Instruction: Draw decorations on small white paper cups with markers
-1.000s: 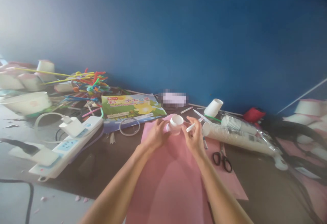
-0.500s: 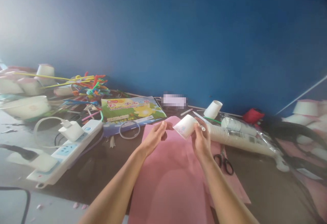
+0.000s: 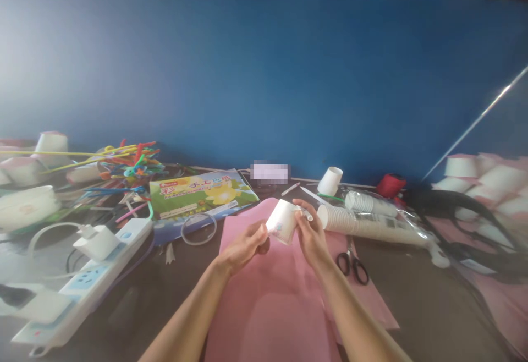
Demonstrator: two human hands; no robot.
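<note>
A white paper cup (image 3: 281, 220) with a small printed pattern is held over the pink sheet (image 3: 264, 307). My left hand (image 3: 246, 245) has its thumb and fingers on the cup's left edge. On the other side my right hand (image 3: 312, 234) grips the same cup. Between the right fingers a short white stick-like thing (image 3: 306, 213) pokes out; its kind is unclear. Black-handled scissors (image 3: 352, 265) lie just right of my right wrist, partly on pink paper.
Stacked paper cups (image 3: 363, 223) in clear wrap lie at right. Behind them are an upside-down cup (image 3: 330, 181) and a red thing (image 3: 390, 185). At left are a craft paper pack (image 3: 198, 197), pipe cleaners (image 3: 136, 161) and a power strip (image 3: 88, 279). More cups (image 3: 487, 180) are heaped far right.
My left hand has come over to the cup and now touches its left edge. The cup has turned more upright in my right hand. The camera view has tipped up and shifted slightly.
</note>
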